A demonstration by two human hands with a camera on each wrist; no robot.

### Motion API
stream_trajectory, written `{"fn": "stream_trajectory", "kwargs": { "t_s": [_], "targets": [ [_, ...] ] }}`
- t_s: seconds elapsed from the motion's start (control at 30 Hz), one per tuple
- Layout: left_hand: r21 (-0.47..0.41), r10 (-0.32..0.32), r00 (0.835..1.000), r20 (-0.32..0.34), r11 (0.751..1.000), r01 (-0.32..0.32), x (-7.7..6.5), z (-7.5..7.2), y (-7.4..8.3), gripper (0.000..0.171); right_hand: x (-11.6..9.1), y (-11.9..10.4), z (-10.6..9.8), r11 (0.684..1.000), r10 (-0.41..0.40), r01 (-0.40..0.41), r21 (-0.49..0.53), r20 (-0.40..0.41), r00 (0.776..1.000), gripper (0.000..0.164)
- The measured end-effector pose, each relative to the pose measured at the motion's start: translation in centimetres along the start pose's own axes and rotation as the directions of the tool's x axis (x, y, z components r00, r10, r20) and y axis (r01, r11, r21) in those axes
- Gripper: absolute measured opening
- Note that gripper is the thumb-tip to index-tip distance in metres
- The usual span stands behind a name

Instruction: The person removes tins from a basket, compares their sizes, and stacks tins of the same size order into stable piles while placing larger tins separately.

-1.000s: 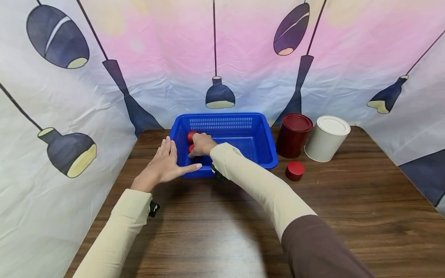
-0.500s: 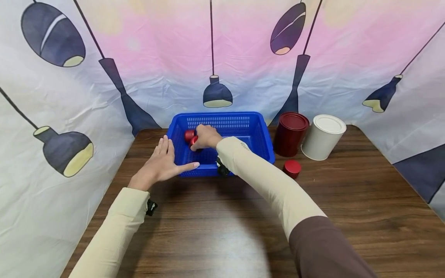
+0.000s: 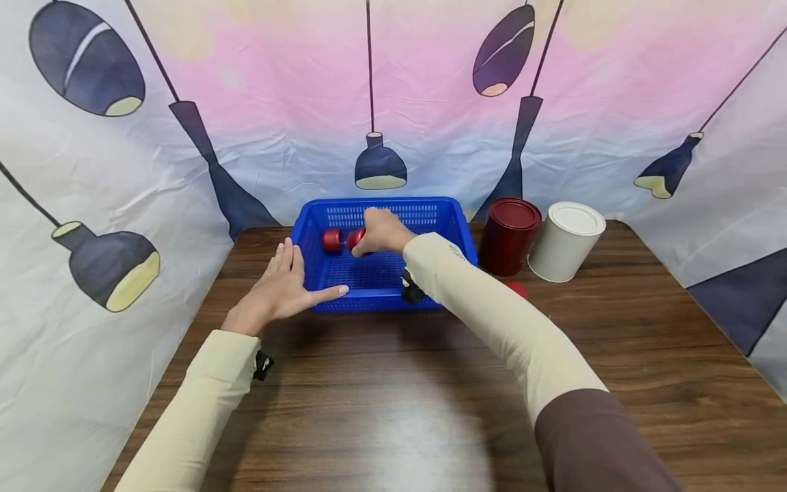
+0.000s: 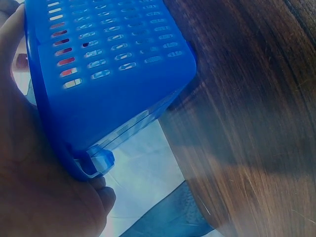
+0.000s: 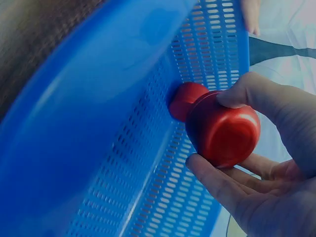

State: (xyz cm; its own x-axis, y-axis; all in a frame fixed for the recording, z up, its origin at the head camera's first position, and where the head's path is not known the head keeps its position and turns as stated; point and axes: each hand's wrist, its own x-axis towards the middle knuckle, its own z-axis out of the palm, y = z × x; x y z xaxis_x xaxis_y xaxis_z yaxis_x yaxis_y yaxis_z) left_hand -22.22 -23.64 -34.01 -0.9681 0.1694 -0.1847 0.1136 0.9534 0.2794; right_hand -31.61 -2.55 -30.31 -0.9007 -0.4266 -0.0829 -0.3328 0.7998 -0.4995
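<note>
A blue plastic basket with slotted walls stands at the far side of the table. My left hand rests on its left rim, fingers straight, the thumb lying along the front edge. Inside the basket, my right hand holds a small rounded red tin between thumb and fingers, its flat round end facing the right wrist camera. Just to the left of it, a second red tin sits by the basket's left wall. In the right wrist view that second tin is partly hidden behind the held one.
Right of the basket stand a dark red can and a white can, both lidded. A small red round piece lies in front of them, mostly hidden by my right sleeve. A printed cloth hangs behind the wooden table.
My right hand has lifted and shifted back and to the right inside the basket, carrying the red tin along. The left hand stays on the rim. The head view has shifted slightly.
</note>
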Motion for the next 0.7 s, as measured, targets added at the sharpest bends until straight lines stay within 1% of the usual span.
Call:
{"fn": "stream_trajectory", "kwargs": {
  "t_s": [0.13,0.23,0.47,0.5,0.67,0.7],
  "targets": [
    [-0.005,0.004,1.0,0.001,1.0,-0.004,-0.1,-0.1,0.1,0.138,-0.6,0.6,-0.8,1.0,0.015,-0.014,0.017,-0.016,1.0,0.045],
    [-0.008,0.007,1.0,0.001,1.0,-0.007,-0.1,-0.1,0.2,0.139,-1.2,1.1,-1.5,1.0,0.016,-0.016,0.014,-0.03,0.999,0.042],
    [-0.016,0.002,1.0,-0.006,1.0,-0.003,-0.1,-0.1,0.1,0.139,-2.4,2.1,-3.2,0.999,0.023,-0.021,0.05,-0.043,0.999,0.032],
    [-0.014,0.002,1.0,-0.006,1.0,-0.002,-0.1,-0.1,0.1,0.139,-2.5,2.3,-3.4,0.998,0.029,-0.027,0.052,-0.044,0.999,0.034],
    [-0.009,0.005,1.0,-0.007,1.0,-0.005,0.0,0.0,0.2,0.138,-3.4,3.3,-4.5,0.996,0.05,-0.046,0.07,-0.059,0.997,0.055],
    [-0.008,0.006,1.0,-0.009,1.0,-0.006,0.0,0.0,0.2,0.138,-3.6,3.5,-4.6,0.996,0.051,-0.047,0.075,-0.062,0.997,0.056]
  ]
}}
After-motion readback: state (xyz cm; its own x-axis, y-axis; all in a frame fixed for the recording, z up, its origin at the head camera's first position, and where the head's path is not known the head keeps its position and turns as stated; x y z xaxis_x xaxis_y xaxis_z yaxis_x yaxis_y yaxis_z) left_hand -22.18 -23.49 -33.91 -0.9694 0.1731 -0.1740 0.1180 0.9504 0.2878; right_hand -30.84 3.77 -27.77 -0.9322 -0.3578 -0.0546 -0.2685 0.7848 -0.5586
